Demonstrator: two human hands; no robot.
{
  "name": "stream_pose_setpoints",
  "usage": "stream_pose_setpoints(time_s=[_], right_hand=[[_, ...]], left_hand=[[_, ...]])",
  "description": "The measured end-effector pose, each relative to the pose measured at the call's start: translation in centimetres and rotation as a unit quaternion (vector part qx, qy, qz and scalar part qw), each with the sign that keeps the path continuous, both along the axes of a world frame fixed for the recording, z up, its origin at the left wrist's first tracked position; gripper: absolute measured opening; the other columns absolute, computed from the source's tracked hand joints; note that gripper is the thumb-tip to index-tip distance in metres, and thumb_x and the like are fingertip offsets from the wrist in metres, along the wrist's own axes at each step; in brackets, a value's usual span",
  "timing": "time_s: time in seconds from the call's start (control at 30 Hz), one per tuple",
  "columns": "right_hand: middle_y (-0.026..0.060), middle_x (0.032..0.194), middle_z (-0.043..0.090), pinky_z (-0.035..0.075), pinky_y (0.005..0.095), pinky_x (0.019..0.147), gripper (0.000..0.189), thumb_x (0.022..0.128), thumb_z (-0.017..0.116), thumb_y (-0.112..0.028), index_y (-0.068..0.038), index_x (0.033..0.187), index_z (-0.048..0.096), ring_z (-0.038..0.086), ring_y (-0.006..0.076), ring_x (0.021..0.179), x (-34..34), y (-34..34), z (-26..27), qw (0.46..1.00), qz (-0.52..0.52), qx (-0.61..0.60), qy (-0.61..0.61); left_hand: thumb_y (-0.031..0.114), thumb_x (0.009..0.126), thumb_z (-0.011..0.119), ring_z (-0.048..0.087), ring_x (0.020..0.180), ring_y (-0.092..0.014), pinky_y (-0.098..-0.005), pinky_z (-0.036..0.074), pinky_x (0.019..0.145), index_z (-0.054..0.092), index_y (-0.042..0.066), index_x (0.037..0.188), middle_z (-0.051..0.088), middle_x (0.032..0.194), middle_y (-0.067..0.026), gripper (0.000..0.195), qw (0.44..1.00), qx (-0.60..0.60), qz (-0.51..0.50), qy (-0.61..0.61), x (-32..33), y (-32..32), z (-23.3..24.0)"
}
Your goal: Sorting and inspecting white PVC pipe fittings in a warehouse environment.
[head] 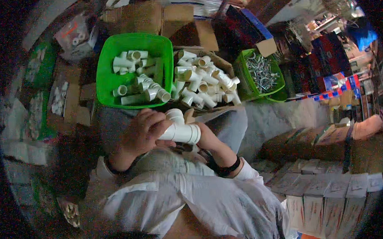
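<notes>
A white plastic pipe tee fitting (181, 131) lies between my hands above my lap. My left hand (146, 130) grips its left end, fingers curled over the top. At its ringed right end is my right hand (206, 135), fingers partly hidden behind the fitting. Just beyond them stands a green plastic tub (103, 69) with white pipe fittings inside, some joined in a row. Right of the tub, a cardboard box (226, 62) is heaped with white pipe fittings (199, 78).
A smaller green bucket (248, 80) of metal clamps (262, 73) stands at the right of the box. Open cardboard boxes (141, 16) are behind the tub. Stacked white cartons (311, 209) fill the lower right. Green containers (38, 66) with white parts line the left.
</notes>
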State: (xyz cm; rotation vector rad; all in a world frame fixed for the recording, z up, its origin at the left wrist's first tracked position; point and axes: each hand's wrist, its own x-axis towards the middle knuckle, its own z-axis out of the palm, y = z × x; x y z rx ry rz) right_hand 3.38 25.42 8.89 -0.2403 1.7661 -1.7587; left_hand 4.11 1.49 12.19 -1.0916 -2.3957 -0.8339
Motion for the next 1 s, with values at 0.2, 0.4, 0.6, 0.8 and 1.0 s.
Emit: stream_pose_setpoints(time_s=[0.2,0.4,0.6,0.8,1.0], right_hand=[[0.0042,0.087,0.067,0.05,0.0331,0.068,0.024,0.072,0.069,-0.011,-0.007,0.095,0.066,0.063,0.018,0.077,-0.4,0.6,-0.3,0.987,-0.086,0.051,0.129],[0.0091,0.082,0.063,0.048,0.0384,0.061,0.028,0.063,0.068,-0.019,-0.012,0.09,0.064,0.061,0.0289,0.074,-0.6,3.0,-0.2,0.576,-0.104,0.178,0.791],[0.0091,0.086,0.067,0.048,0.0333,0.063,0.026,0.069,0.07,-0.018,-0.007,0.092,0.065,0.062,0.0204,0.072,-1.5,0.7,0.3,0.837,-0.014,0.28,0.47],[0.0056,0.102,0.065,0.049,0.0297,0.08,0.02,0.088,0.062,-0.015,-0.003,0.104,0.064,0.059,0.013,0.093,-1.4,-0.1,-6.1,0.976,0.166,-0.094,-0.105],[0.0084,0.106,0.065,0.049,0.0282,0.081,0.029,0.089,0.054,-0.021,-0.002,0.109,0.064,0.06,0.0141,0.095,-6.5,-0.1,1.1,0.999,0.022,-0.03,0.029]], left_hand=[[0.041,0.07,0.075,0.056,0.084,-0.034,-0.0431,0.046,0.077,0.052,0.005,0.105,0.055,0.097,-0.0124,0.055,0.992,0.056,0.039,-0.11,0.2,1.0,2.6],[0.03,0.09,0.06,0.054,0.085,-0.02,-0.0336,0.044,0.076,0.048,0.002,0.107,0.054,0.094,-0.0079,0.034,0.849,0.327,-0.049,-0.412,0.4,1.2,-2.4],[0.037,0.087,0.064,0.054,0.082,-0.015,-0.0316,0.045,0.071,0.049,0.005,0.105,0.055,0.089,-0.0079,0.04,0.896,0.279,0.062,-0.339,1.0,0.9,-2.5],[0.037,0.079,0.073,0.06,0.085,-0.021,-0.0356,0.048,0.071,0.049,0.005,0.111,0.06,0.094,-0.0118,0.052,0.956,0.122,-0.04,-0.262,0.0,-1.0,0.0],[0.013,0.081,0.07,0.056,0.103,-0.025,-0.0381,0.045,0.09,0.025,0.006,0.136,0.05,0.118,-0.0161,0.072,0.95,0.161,0.13,-0.233,-0.6,-0.9,-2.6]])
